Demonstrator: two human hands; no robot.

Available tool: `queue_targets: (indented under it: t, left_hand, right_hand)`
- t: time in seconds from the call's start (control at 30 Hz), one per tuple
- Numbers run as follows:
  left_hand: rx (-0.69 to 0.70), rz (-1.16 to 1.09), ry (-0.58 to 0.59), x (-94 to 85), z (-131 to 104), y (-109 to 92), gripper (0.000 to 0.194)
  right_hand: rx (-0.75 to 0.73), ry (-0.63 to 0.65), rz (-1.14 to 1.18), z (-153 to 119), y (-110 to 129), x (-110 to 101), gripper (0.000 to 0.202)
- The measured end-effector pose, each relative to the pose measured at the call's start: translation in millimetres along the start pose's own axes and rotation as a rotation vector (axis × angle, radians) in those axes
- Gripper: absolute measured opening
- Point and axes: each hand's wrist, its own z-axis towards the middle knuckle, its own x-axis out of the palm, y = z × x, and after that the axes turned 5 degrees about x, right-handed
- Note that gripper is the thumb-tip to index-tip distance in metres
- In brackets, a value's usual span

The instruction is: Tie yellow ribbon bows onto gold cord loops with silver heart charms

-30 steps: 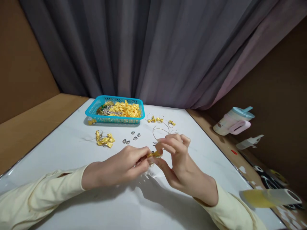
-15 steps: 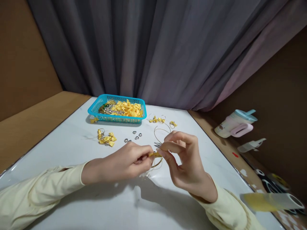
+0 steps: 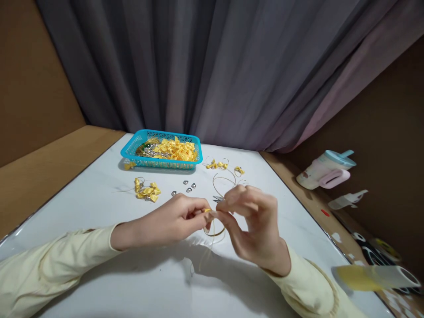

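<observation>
My left hand (image 3: 179, 219) is closed around a small yellow ribbon bow (image 3: 208, 210), of which only a bit shows at the fingertips. A gold cord (image 3: 214, 234) hangs in a loop below it. My right hand (image 3: 253, 225) pinches right against the left fingertips; what lies in the pinch is hidden. The pointed silver tips of a scissors-like tool (image 3: 217, 199) show beside the right fingers; I cannot tell whether that hand holds it. Behind the hands, several silver heart-shaped pieces (image 3: 188, 190) lie near a cluster of yellow bows (image 3: 147, 192).
A blue basket (image 3: 159, 165) with yellow bows and gold cords stands at the back of the white table (image 3: 109, 194). More corded bows (image 3: 217, 164) lie right of it. Along the right are a lidded cup (image 3: 326, 170), a small clear bottle (image 3: 344, 202) and a yellowish tube (image 3: 364, 278).
The right fingertips have moved slightly left and now meet the left ones, covering more of the bow. The cord loop below has shifted, and a loose strand now hangs down.
</observation>
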Motion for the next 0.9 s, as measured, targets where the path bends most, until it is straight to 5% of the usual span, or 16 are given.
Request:
queue_targets:
  t: [0.23,0.43,0.73,0.9]
  left_hand:
    - [0.041,-0.054,0.005,-3.4,-1.1,-3.6,0.028]
    - [-0.004,-0.196,0.039,-2.8,-0.1,0.1,0.025]
    - [-0.116,-0.546,0.103,-1.1,1.9,0.7,0.024]
    - [-0.137,-0.29,0.04,1.5,1.0,2.7,0.019]
  right_hand:
    - [0.036,0.204,-0.113,15.1,-10.2,-12.6,0.024]
    - [-0.097,0.323,-0.198,13.1,-9.9,-8.4,0.029]
    - [-0.264,0.294,-0.378,8.9,-13.3,-7.6,0.025]
    - [-0.029,0.219,-0.133,11.6,-8.8,-6.9,0.028]
